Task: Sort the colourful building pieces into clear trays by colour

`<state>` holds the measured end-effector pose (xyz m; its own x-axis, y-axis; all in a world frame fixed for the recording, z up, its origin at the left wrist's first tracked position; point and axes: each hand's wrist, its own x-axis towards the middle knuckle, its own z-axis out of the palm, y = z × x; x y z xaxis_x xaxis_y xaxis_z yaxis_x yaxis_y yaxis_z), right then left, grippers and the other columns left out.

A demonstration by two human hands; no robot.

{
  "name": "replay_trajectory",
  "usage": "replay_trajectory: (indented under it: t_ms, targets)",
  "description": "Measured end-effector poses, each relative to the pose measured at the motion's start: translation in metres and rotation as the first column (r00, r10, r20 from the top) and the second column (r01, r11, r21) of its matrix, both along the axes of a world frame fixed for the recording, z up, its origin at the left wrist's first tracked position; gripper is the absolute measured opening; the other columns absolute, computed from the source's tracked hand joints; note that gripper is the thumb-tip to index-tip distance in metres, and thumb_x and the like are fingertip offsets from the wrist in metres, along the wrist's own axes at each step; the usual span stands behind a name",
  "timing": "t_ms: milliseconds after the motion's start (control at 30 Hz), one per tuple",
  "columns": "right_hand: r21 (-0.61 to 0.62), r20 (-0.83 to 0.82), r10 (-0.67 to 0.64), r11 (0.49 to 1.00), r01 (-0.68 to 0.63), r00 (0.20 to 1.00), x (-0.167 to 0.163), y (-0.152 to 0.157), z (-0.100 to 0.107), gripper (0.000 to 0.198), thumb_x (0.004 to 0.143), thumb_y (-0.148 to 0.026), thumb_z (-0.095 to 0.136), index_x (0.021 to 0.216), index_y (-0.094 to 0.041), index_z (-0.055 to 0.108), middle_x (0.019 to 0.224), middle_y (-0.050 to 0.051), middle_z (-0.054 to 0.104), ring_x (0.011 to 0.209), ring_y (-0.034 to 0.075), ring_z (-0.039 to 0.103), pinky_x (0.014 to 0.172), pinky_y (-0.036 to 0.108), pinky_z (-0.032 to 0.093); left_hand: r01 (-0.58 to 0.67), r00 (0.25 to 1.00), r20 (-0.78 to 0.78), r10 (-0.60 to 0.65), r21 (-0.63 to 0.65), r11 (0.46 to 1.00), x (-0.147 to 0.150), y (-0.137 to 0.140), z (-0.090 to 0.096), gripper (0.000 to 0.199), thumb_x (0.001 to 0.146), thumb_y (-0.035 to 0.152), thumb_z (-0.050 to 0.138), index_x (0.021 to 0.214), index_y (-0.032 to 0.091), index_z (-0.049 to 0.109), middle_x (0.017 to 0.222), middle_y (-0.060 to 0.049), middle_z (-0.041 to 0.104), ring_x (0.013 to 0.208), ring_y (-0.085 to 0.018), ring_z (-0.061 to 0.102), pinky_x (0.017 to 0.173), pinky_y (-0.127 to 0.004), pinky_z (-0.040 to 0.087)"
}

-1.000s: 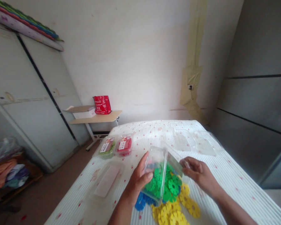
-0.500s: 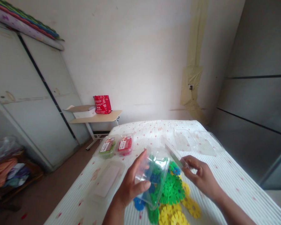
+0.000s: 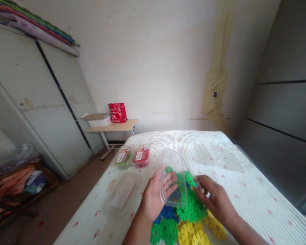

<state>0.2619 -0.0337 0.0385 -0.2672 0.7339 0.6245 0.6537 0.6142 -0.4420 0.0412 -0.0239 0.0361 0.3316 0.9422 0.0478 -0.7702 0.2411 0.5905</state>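
Observation:
A clear plastic clamshell box (image 3: 180,192) is held tilted over a pile of toy pieces. My right hand (image 3: 215,199) pinches its right edge, fingers closed. Seen partly through the plastic, my left hand (image 3: 154,197) is open at the box's left side, palm turned up and fingers stretched out; whether it touches the box I cannot tell. Beneath lie green notched plastic discs (image 3: 193,207), blue discs (image 3: 168,212) and yellow discs (image 3: 190,233). The box hides some of the pieces.
Labelled clear boxes stand at the left, one with green pieces (image 3: 123,158), one with red pieces (image 3: 141,156). A clear box with a pale label (image 3: 123,192) lies nearer me. An open clear box (image 3: 229,156) sits back right on the white spotted cover (image 3: 244,204).
The box has turned more upright, its near rim swinging toward me. My left hand has gone from gripping its side to palm up with fingers stretched. The view has shifted slightly.

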Motion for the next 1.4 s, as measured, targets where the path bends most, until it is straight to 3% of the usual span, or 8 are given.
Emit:
replay_trajectory:
  t_ms: [300, 500, 667, 800, 1033, 1267, 1400]
  targets:
    - [0.039, 0.081, -0.005, 0.999, 0.002, 0.997, -0.010, -0.002, -0.012, 0.005, 0.090, -0.022, 0.042, 0.091, -0.020, 0.047, 0.085, 0.005, 0.059, 0.074, 0.016, 0.061, 0.065, 0.027, 0.050, 0.052, 0.998, 0.049, -0.051, -0.028, 0.998, -0.001, 0.003, -0.004, 0.071, 0.088, 0.048, 0.038, 0.144, 0.014, 0.012, 0.118, -0.020, 0.059, 0.110, -0.029, 0.057, 0.103, -0.045, 0.029]
    - [0.086, 0.160, -0.039, 0.996, 0.026, 0.986, -0.009, 0.001, -0.015, 0.009, 0.090, -0.019, 0.041, 0.089, -0.020, 0.050, 0.096, 0.010, 0.063, 0.084, 0.018, 0.064, 0.072, 0.029, 0.054, 0.045, 0.995, 0.092, -0.047, 0.030, 0.999, -0.009, 0.001, 0.001, 0.073, 0.087, 0.054, 0.035, 0.145, 0.016, 0.010, 0.124, -0.021, 0.055, 0.117, -0.030, 0.052, 0.105, -0.047, 0.024]
    - [0.100, 0.259, 0.018, 0.994, -0.046, 0.966, -0.012, -0.003, -0.012, 0.014, 0.090, -0.024, 0.042, 0.092, -0.018, 0.055, 0.095, 0.011, 0.066, 0.086, 0.020, 0.065, 0.072, 0.032, 0.055, 0.012, 0.995, 0.098, -0.022, 0.102, 0.995, -0.013, 0.002, -0.002, 0.074, 0.086, 0.057, 0.035, 0.145, 0.018, 0.013, 0.127, -0.020, 0.053, 0.117, -0.031, 0.051, 0.105, -0.049, 0.023]
    - [0.110, 0.225, 0.069, 0.989, -0.095, 0.972, -0.011, -0.008, -0.005, 0.025, 0.088, -0.036, 0.050, 0.104, -0.018, 0.056, 0.101, 0.012, 0.066, 0.091, 0.021, 0.064, 0.075, 0.032, 0.055, 0.002, 0.993, 0.115, -0.014, 0.104, 0.995, -0.015, 0.002, 0.000, 0.074, 0.083, 0.061, 0.038, 0.144, 0.024, 0.018, 0.129, -0.018, 0.052, 0.116, -0.031, 0.051, 0.101, -0.050, 0.027]
    - [0.211, 0.223, 0.101, 0.966, -0.149, 0.970, -0.019, -0.014, 0.003, 0.046, 0.089, -0.027, 0.050, 0.133, -0.020, 0.039, 0.110, 0.012, 0.064, 0.098, 0.021, 0.062, 0.080, 0.033, 0.055, -0.014, 0.998, 0.059, 0.011, 0.051, 0.999, -0.005, -0.005, 0.009, 0.070, 0.083, 0.061, 0.037, 0.143, 0.029, 0.021, 0.130, -0.015, 0.052, 0.107, -0.028, 0.056, 0.088, -0.044, 0.038]
    - [0.201, 0.175, 0.165, 0.959, -0.199, 0.971, -0.040, -0.024, 0.013, 0.029, 0.091, -0.020, 0.043, 0.118, -0.021, 0.053, 0.089, 0.008, 0.067, 0.081, 0.018, 0.065, 0.068, 0.028, 0.054, -0.010, 0.999, 0.034, 0.008, 0.053, 0.999, 0.007, -0.011, 0.012, 0.069, 0.083, 0.061, 0.038, 0.143, 0.030, 0.020, 0.126, -0.013, 0.054, 0.102, -0.028, 0.058, 0.081, -0.040, 0.041]
    - [0.174, 0.146, 0.090, 0.978, -0.115, 0.985, -0.028, -0.001, 0.034, 0.021, 0.091, -0.021, 0.043, 0.103, -0.019, 0.060, 0.084, 0.007, 0.065, 0.072, 0.015, 0.062, 0.061, 0.024, 0.050, -0.084, 0.990, -0.107, 0.091, 0.062, 0.995, 0.005, -0.004, 0.005, 0.070, 0.082, 0.066, 0.033, 0.140, 0.027, 0.030, 0.124, -0.013, 0.056, 0.092, -0.024, 0.060, 0.069, -0.034, 0.045]
